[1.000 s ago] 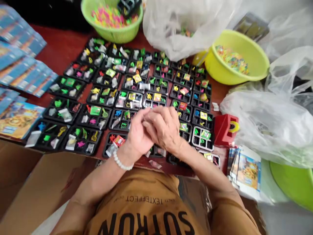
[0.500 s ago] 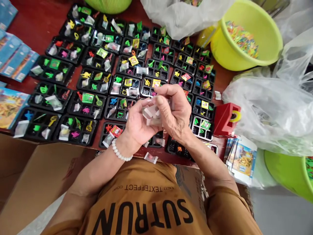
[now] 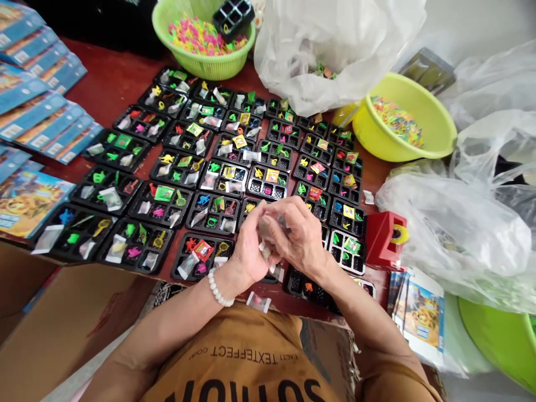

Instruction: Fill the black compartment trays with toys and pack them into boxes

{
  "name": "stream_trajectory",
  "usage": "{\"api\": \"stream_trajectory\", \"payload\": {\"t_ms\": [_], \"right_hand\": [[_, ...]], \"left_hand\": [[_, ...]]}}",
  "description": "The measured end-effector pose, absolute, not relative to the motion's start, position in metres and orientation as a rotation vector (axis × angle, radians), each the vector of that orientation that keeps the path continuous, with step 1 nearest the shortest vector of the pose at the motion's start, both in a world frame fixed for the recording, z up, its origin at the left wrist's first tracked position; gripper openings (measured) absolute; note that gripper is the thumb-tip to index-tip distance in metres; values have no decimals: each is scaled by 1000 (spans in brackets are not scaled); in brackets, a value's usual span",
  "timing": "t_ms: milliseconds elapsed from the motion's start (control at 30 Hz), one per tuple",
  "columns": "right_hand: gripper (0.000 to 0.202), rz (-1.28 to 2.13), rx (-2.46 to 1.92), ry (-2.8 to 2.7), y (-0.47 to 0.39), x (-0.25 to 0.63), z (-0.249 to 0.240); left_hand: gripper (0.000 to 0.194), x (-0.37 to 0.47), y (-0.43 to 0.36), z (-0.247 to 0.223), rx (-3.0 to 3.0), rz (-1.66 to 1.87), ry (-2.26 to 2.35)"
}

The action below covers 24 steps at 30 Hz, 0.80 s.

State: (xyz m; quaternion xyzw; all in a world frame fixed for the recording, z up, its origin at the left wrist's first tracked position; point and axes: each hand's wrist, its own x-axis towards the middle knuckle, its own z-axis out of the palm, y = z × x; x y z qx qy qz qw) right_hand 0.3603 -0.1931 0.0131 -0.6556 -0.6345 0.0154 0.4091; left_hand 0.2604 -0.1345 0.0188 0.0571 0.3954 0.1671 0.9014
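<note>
Half a second ago, the right hand was raised with thumb and fingers spread, and the white packets lay plainly visible in the left hand. Now the right hand has closed in over the left palm, and only parts of the packets show between them. The left hand and wrist no longer cover the pink piece and yellow piece in the near tray. The view has tipped back up, bringing the far green basket and its black tray into frame again.
</note>
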Motion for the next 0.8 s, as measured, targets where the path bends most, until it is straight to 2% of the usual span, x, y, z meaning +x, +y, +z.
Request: {"api": "stream_trajectory", "payload": {"t_ms": [167, 333, 500, 800], "right_hand": [[20, 191, -1596, -1478, -179, 366, 14], [26, 441, -1562, -1184, -157, 380, 5], [34, 363, -1539, -1058, -139, 394, -2], [23, 238, -1670, -1364, -153, 398, -47]], "left_hand": [[38, 257, -134, 22, 419, 506, 767], [27, 259, -116, 23, 398, 477, 703], [22, 255, -97, 25, 323, 504, 686], [34, 221, -72, 41, 371, 636, 772]]}}
